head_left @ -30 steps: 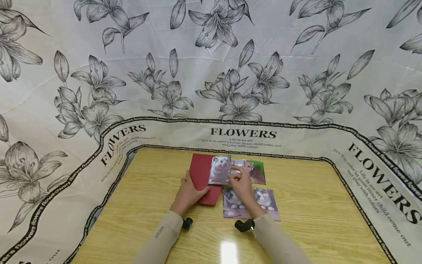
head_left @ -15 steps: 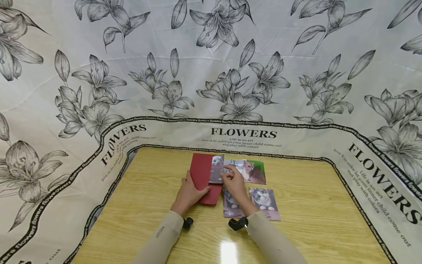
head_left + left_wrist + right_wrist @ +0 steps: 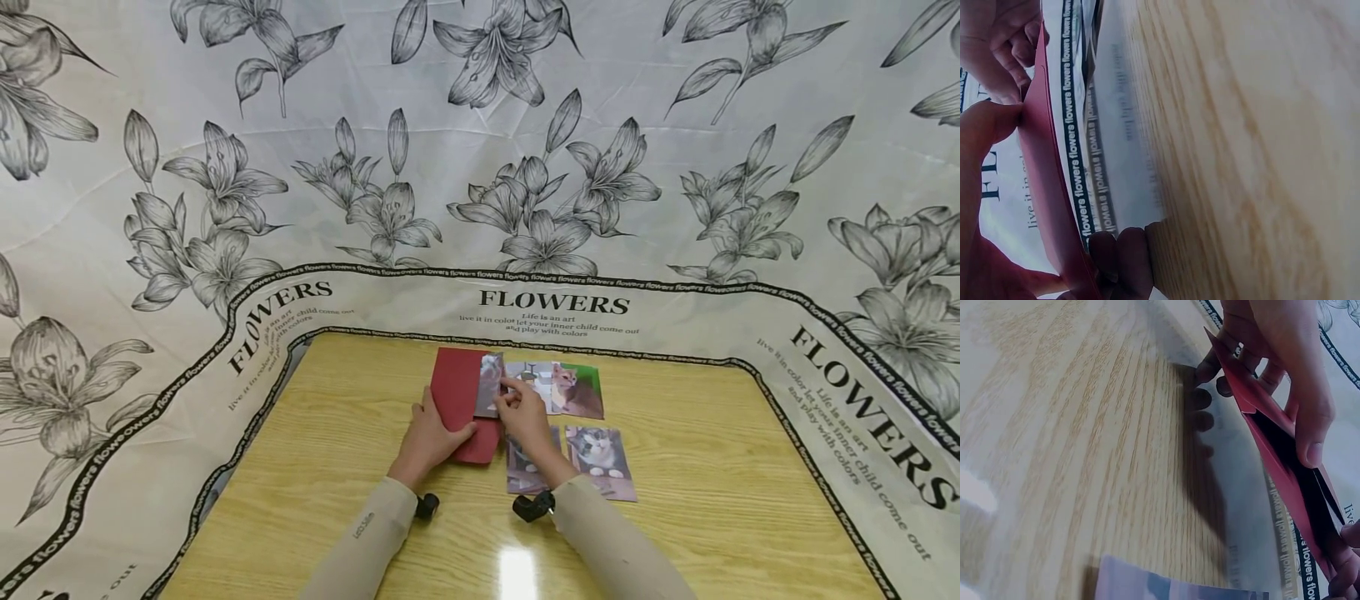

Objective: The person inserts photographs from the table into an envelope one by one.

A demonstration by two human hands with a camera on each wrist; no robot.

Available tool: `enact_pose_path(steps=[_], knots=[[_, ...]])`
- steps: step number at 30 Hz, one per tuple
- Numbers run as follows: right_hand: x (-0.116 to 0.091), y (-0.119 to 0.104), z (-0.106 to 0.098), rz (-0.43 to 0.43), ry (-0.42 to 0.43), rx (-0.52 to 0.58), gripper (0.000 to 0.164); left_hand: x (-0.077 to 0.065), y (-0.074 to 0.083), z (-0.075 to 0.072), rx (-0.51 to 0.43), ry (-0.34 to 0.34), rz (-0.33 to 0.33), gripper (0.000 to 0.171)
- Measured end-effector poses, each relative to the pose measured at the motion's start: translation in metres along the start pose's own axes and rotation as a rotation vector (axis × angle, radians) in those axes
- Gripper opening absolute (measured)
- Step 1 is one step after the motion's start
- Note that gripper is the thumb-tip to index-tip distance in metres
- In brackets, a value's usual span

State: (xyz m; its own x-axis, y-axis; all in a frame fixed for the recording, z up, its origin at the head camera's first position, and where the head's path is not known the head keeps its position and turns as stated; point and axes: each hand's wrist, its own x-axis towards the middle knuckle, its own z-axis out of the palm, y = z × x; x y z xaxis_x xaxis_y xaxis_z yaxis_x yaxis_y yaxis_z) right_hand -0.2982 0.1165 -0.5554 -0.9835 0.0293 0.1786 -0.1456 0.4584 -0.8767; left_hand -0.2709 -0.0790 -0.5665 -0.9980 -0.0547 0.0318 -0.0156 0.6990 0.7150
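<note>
My left hand (image 3: pixel 427 437) grips a red envelope (image 3: pixel 455 387) by its lower left part, thumb on the front and fingers behind, as the left wrist view shows. In the right wrist view the envelope's mouth (image 3: pixel 1285 447) gapes dark. A photo card of a pale mouse-like animal (image 3: pixel 489 379) is partly inside the envelope, its right strip still showing. My right hand (image 3: pixel 527 417) pinches this card at its right edge. Below that hand lie cat photos, one (image 3: pixel 602 454) in full sight and one (image 3: pixel 521 475) partly covered by the forearm.
Behind the right hand lie a photo of a reddish cat on green (image 3: pixel 577 390) and a pale photo (image 3: pixel 531 377) beside it. A flower-printed cloth (image 3: pixel 555 304) hangs along the back and sides of the wooden table (image 3: pixel 300 492).
My right hand has moved left, pushing the photo card deeper into the red envelope, so less of it shows. The left hand and envelope have stayed nearly in place.
</note>
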Motion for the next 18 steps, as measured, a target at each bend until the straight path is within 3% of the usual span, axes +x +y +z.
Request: enact_pose_path(steps=[7,18], knots=[[0.001,-0.002,0.009,-0.016,-0.018,-0.076,0.040,-0.001,0.002,-0.001,-0.005,-0.005,0.001,0.123],[0.002,-0.005,0.018,-0.009,-0.027,-0.103,0.039,-0.001,0.001,-0.001,-0.016,0.005,0.030,0.122]])
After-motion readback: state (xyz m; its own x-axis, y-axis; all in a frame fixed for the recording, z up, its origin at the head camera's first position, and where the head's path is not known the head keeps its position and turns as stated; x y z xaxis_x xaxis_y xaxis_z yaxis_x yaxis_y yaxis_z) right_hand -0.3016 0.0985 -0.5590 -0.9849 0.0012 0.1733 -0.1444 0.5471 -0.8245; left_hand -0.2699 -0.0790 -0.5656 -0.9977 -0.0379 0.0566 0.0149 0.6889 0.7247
